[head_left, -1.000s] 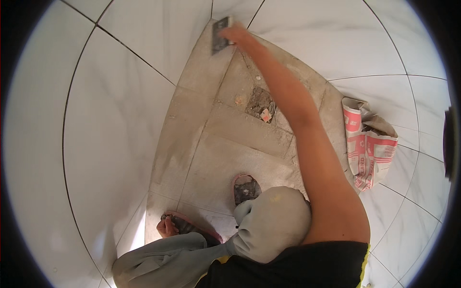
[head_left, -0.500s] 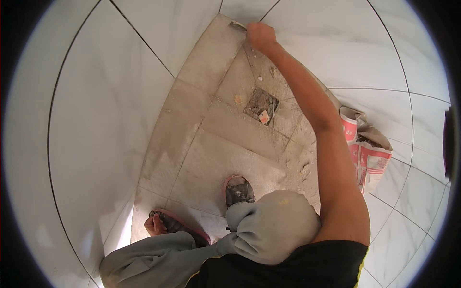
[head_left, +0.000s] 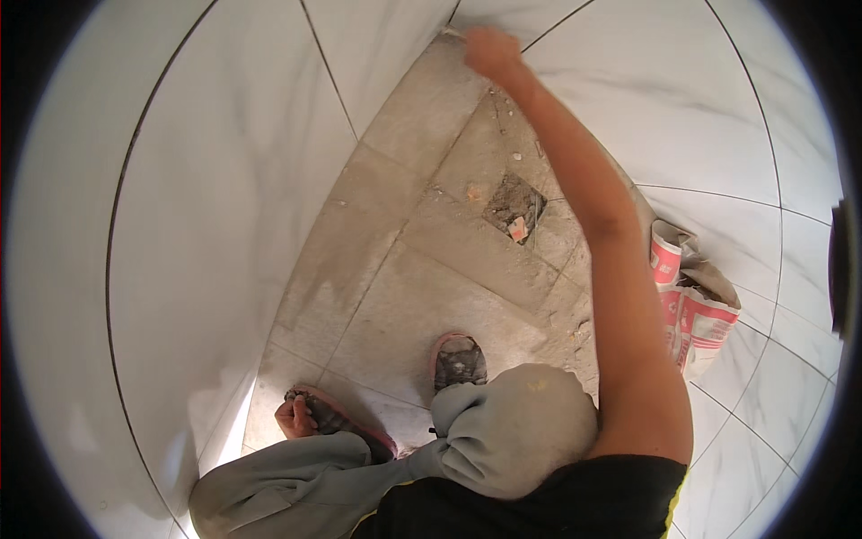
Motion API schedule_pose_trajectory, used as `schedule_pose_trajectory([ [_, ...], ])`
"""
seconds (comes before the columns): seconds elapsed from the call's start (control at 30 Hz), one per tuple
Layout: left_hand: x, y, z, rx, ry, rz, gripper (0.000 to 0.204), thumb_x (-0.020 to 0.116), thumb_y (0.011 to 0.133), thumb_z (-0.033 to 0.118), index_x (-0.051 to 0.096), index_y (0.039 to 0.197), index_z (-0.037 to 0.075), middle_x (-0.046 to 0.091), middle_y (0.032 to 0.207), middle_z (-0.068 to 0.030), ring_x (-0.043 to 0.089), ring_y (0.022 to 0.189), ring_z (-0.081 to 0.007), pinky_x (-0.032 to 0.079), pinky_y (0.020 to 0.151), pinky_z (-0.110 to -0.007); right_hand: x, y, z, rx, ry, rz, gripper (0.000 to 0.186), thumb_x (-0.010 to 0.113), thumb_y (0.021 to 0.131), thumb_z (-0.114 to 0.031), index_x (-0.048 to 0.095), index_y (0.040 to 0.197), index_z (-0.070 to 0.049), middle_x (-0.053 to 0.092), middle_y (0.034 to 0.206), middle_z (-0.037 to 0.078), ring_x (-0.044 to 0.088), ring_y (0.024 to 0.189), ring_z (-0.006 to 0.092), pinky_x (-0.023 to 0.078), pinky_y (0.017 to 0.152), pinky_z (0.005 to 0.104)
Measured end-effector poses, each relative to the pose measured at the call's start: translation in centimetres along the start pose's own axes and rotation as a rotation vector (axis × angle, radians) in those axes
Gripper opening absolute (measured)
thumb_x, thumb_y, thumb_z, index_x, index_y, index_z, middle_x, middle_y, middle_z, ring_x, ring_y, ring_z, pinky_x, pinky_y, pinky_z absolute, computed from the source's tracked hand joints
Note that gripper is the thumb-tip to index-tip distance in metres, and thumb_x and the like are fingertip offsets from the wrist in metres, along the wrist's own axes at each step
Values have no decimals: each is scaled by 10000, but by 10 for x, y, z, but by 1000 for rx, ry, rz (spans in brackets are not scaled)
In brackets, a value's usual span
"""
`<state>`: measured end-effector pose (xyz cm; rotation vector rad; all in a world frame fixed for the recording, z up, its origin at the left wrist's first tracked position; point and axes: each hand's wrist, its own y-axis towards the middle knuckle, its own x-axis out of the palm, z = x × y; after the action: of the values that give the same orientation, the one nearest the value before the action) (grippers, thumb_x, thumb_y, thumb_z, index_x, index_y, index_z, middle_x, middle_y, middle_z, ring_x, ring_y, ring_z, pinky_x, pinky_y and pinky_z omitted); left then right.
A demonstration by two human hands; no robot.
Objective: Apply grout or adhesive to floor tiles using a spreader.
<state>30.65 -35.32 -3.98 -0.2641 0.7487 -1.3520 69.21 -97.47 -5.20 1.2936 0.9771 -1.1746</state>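
My right hand [head_left: 492, 54] is stretched to the far corner of the floor, where the tiled walls meet. It is closed on a thin flat scraper [head_left: 454, 33], most of which is hidden by the fist; the blade end shows at the foot of the wall. My left hand [head_left: 293, 419] is down at the left, beside my left shoe [head_left: 346, 419]. Its fingers are bent and pressed together, and whatever may be in them is too small to make out. The floor tiles [head_left: 386, 296] between are dusty.
A square hole [head_left: 514, 207] in the floor holds rubble and a pale orange chip [head_left: 518, 229]. Crumbs of debris lie around it. A torn red-and-white bag [head_left: 705, 310] stands against the right wall [head_left: 718, 135]. My right shoe [head_left: 458, 362] is on the floor in front.
My right hand has pushed the scraper farther into the corner, and less of its blade shows. The view has shifted slightly. My left hand stays beside the shoe.
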Motion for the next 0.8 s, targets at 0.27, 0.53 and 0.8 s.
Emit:
schedule_pose_trajectory([
  [0.27,8,1,5,23,12,65,410,638,857,262,479,547,48,425,412,-11,354,314,-89,227,318,-254,-9,-52,-48,-140,208,7,165,466,791,-155,588,733,-59,619,739,184,613,749,351,496,610,480],
  [0.53,1,3,8,-31,74,-6,412,641,854,297,493,565,44,433,421,-19,369,315,-98,253,312,-262,-26,-19,1,8,153,33,164,505,777,-167,631,779,-61,640,794,185,630,776,355,509,647,476],
  [0.8,-4,4,-5,18,70,6,410,630,860,310,511,577,38,450,450,-20,377,320,-99,254,316,-263,-21,-89,-84,-258,313,-91,214,466,807,-179,611,736,-39,627,811,200,618,776,372,508,646,477],
])
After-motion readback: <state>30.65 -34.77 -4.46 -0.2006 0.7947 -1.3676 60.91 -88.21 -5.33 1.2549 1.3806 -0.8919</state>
